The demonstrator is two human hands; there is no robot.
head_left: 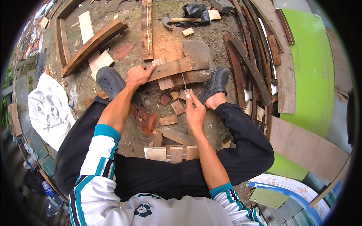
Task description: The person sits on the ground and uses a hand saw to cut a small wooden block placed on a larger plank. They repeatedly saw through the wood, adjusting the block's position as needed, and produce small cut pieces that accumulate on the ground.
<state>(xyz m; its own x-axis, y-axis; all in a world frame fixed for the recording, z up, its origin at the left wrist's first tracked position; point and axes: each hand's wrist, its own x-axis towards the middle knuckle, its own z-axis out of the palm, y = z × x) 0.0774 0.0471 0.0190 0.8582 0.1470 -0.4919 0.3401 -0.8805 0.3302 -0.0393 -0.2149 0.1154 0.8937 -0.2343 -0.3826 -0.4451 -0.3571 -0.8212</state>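
A brown wooden plank [169,69] lies crosswise between my feet, over a short pale block [166,83] and other wood. My left hand [139,74] is closed on the plank's left part, with the thumb along its top near the block. My right hand [195,110] grips the pale handle of a handsaw [181,70]. The thin blade is seen nearly edge-on and crosses the plank right of its middle, pointing away from me. How deep the blade sits in the wood I cannot tell. Several small wood offcuts [177,107] lie on the ground below the plank.
A claw hammer [184,20] lies at the far side beside a black plastic bag [198,14]. Grey clogs [218,84] cover my feet. A curved-looking wooden frame [94,45] is at far left, a white sack [49,109] at left. Long boards [250,60] and a green panel [309,75] line the right.
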